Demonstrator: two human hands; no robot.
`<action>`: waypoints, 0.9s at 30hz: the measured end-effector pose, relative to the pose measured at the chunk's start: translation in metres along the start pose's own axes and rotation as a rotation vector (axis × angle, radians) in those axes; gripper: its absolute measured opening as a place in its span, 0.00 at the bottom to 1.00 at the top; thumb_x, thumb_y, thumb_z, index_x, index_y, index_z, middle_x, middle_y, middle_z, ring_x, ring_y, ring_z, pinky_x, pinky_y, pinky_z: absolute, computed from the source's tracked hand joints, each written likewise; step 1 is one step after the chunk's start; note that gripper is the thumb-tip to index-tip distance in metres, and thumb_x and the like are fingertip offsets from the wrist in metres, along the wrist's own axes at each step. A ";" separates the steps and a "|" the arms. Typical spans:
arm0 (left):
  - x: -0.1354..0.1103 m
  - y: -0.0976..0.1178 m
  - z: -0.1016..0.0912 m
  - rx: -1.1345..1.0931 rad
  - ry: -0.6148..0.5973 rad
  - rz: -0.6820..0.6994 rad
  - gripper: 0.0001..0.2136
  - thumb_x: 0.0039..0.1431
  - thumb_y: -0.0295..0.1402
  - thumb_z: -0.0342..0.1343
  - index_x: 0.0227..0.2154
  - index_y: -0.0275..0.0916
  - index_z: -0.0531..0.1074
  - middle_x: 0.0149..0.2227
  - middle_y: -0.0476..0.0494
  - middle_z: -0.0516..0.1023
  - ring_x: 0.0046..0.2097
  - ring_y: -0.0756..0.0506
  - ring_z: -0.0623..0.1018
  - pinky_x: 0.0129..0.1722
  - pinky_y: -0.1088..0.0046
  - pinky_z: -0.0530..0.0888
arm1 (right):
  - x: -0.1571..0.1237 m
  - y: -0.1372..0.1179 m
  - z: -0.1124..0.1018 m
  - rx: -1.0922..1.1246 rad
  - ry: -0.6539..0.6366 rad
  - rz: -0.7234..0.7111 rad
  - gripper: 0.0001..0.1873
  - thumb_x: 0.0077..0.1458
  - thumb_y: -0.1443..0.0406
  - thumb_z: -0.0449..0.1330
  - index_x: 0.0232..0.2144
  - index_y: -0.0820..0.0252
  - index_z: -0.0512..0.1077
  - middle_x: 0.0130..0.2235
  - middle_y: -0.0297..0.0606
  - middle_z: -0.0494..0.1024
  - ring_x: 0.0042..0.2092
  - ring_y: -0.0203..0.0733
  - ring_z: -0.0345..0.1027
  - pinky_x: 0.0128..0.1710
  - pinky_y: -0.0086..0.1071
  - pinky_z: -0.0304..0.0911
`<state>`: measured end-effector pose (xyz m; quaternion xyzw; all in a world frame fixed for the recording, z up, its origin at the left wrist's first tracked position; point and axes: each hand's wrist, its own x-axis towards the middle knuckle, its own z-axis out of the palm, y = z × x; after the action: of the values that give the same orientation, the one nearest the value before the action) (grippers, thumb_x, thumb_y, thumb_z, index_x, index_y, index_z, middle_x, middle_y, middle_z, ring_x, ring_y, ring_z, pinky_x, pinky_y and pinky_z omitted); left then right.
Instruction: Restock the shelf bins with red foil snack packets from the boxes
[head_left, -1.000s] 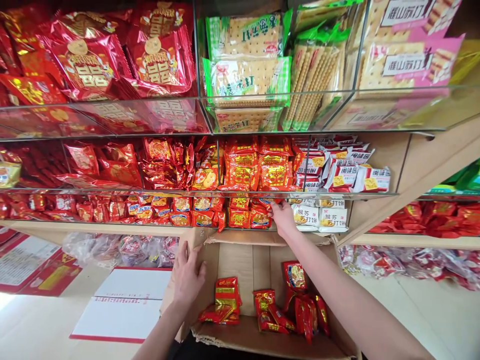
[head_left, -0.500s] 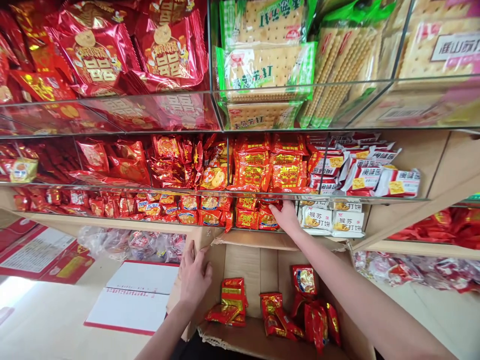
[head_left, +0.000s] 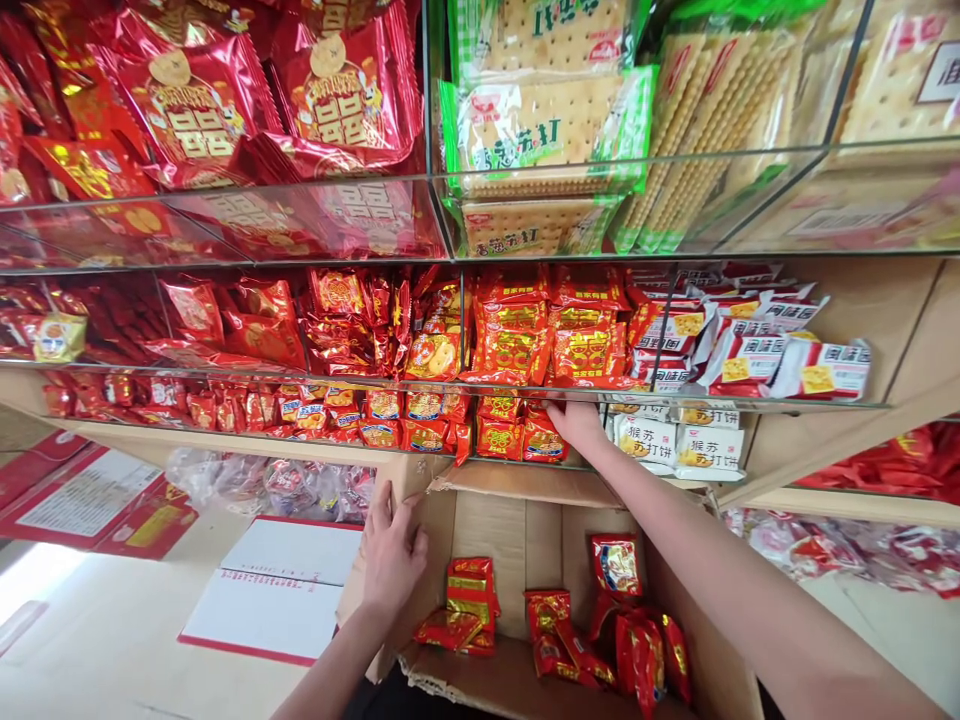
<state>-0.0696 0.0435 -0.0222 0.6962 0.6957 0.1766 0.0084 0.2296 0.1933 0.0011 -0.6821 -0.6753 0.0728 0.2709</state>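
Observation:
My left hand (head_left: 394, 555) lies on the left flap of a cardboard box (head_left: 491, 525), its fingers stretched out and slightly apart. My right hand (head_left: 581, 425) reaches over the box into the lowest shelf row, just below the clear ledge. Its fingers are closed on a small red snack packet (head_left: 538, 410), mostly hidden by the ledge and the hand. Stacked red packets (head_left: 500, 438) sit right beside it, and white cracker packets (head_left: 641, 440) are on its other side. Inside the box lie several loose red-and-gold packets (head_left: 637, 650).
Above, clear-fronted shelves (head_left: 300, 215) hold large red packs (head_left: 191, 110) and green-edged crackers (head_left: 547, 120). The ledge (head_left: 525, 388) overhangs my right hand. On the floor to the left is a white carton (head_left: 270, 590); bagged goods (head_left: 285, 485) lie under the shelf.
My right hand has gone slightly further in under the ledge, covering more of the packet at its fingers. My left hand stays on the flap. The view has shifted a little.

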 end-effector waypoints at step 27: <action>0.000 0.001 0.001 0.024 -0.010 -0.014 0.18 0.49 0.28 0.49 0.45 0.43 0.65 0.59 0.39 0.49 0.58 0.36 0.57 0.52 0.56 0.61 | -0.014 -0.012 -0.018 -0.263 -0.157 -0.260 0.17 0.57 0.61 0.46 0.43 0.61 0.68 0.42 0.47 0.74 0.43 0.51 0.65 0.45 0.42 0.55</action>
<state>-0.0686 0.0436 -0.0230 0.6924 0.7025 0.1647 0.0048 0.2266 0.1746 0.0183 -0.6110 -0.7804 0.0013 0.1328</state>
